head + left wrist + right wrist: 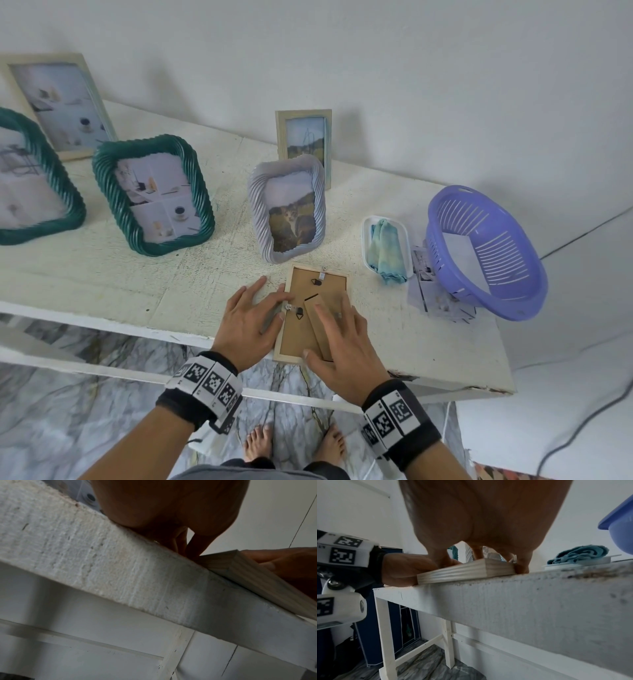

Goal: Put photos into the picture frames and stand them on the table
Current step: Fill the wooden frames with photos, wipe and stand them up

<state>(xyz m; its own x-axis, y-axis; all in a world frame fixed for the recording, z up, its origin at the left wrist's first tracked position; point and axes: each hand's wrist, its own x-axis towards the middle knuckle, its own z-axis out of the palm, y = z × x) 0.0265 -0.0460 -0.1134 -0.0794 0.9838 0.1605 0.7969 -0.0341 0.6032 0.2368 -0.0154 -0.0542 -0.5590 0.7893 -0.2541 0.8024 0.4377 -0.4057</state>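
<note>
A small light wooden picture frame (310,318) lies face down at the near edge of the white painted surface (102,274), brown backing board up. The right hand (342,346) presses its spread, straight fingers (329,313) flat on the backing. The left hand (245,325) rests beside the frame's left edge, fingers loosely extended, thumb at a metal clip. Beyond the fingers stands a ribbed lilac frame (287,209) with a cat photo.

Small pale wooden picture frame (310,315) lies face-down at table's near edge, brown backboard up with stand flap and turn clips showing; far-left, five filled frames upright: grey ribbed one (287,208), small pale one (305,140), two green ribbed (152,195) (30,185), large pale one (61,102); loose photos (435,294) right.
</note>
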